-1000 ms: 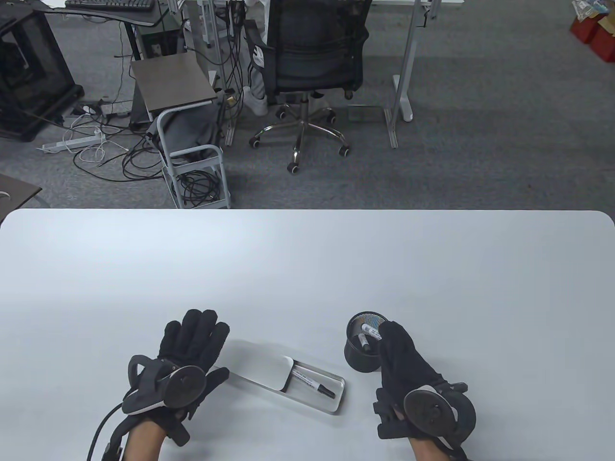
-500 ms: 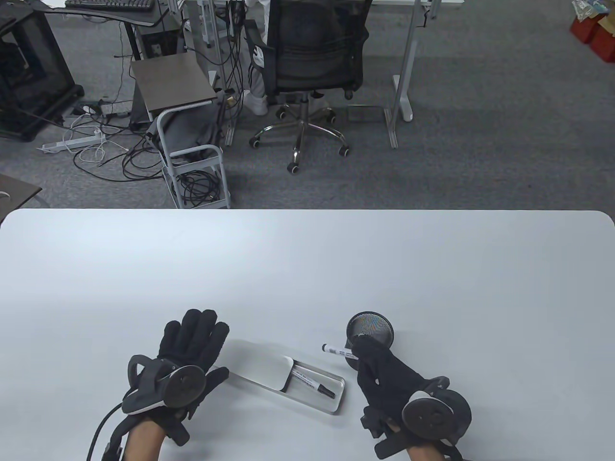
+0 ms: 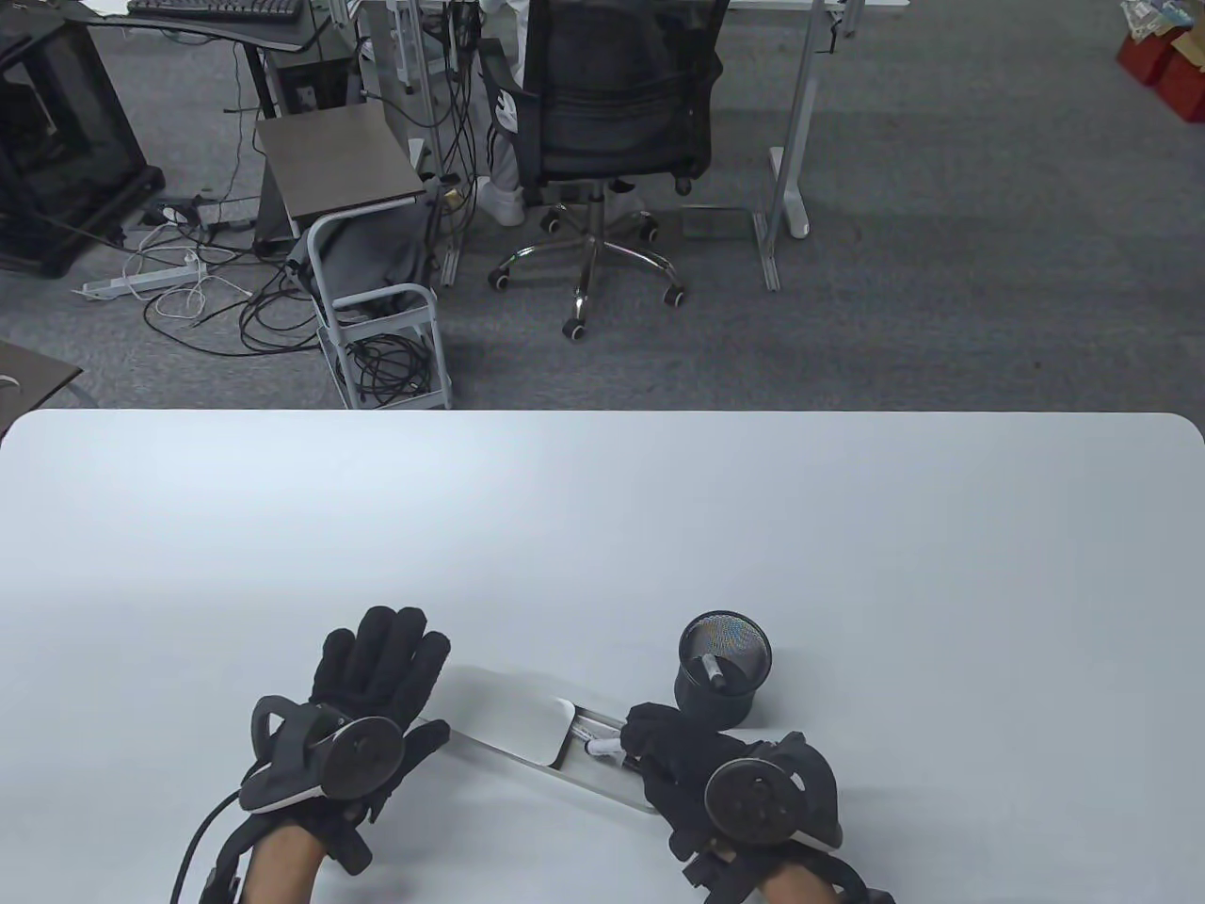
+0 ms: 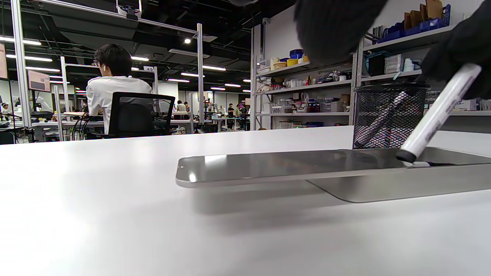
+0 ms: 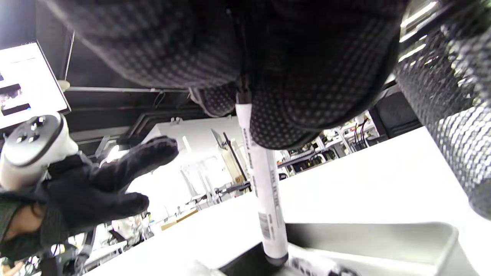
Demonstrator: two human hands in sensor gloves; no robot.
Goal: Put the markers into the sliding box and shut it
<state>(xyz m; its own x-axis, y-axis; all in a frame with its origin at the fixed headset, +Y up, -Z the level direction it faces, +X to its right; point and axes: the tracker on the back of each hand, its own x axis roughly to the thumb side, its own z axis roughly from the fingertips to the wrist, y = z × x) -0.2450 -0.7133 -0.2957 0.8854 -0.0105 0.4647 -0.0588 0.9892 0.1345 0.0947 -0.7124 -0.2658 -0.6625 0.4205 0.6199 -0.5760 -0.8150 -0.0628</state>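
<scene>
- I see the white worktop (image 3: 602, 527) spread wide, with everything gathered near its front edge.
- My left hand (image 3: 372, 702) lies flat on the worktop, fingers straight and released, just beside the lid end of the sliding box.
- My right hand (image 3: 692, 758) sits over the open end of the box, its fingers pinching a marker (image 5: 262, 184) by the upper end.
- The sliding box (image 4: 383, 180), a shallow metal tray, lies between my hands; its lid (image 3: 513, 716) is slid partway off toward the left hand, leaving the right part uncovered.
- The black mesh pen cup (image 3: 723, 669) stands just beyond the right hand, close to the box (one marker (image 3: 711, 670) leans inside it).
- The held marker is tilted, its dark tip down inside the open tray, touching or almost touching another marker (image 5: 314, 265) that lies on the tray floor; I cannot tell which.
</scene>
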